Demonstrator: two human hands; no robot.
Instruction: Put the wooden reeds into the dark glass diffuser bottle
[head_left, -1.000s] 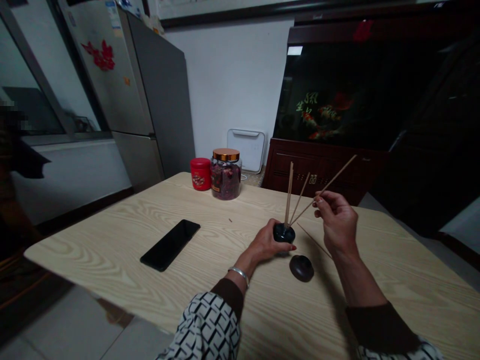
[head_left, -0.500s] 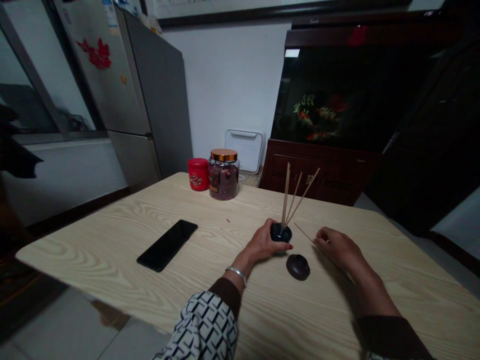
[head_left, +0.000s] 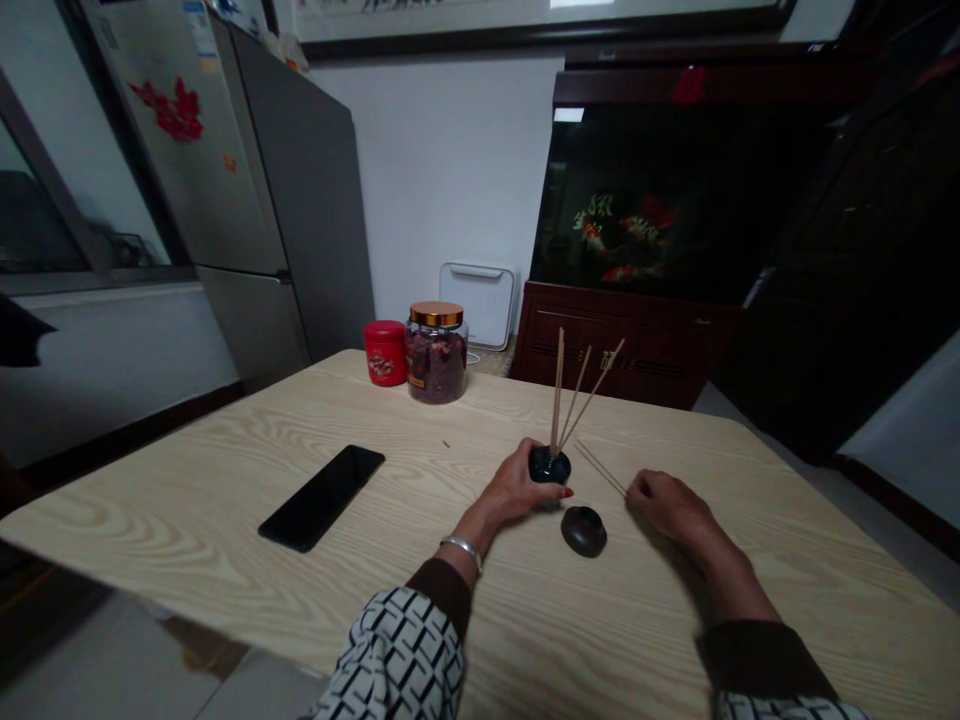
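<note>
On the table (head_left: 157,520), a phone (head_left: 321,498) lies left, and a small pot (head_left: 549,465) sits right of centre with thin sticks (head_left: 556,390) standing in it. A lid (head_left: 583,531) lies just nearer, and a loose stick (head_left: 600,468) seems to lie to the right. A jar (head_left: 436,352) and canister (head_left: 385,352) stand side by side at the far edge. Beyond, a fridge (head_left: 292,200) stands left, an aquarium (head_left: 660,200) on a cabinet (head_left: 622,350) right.

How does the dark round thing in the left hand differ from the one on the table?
The glossy black holder is gripped in the left hand with three thin sticks standing in it; the browner domed piece rests bare on the wooden table. Both are small, dark and rounded.
</note>
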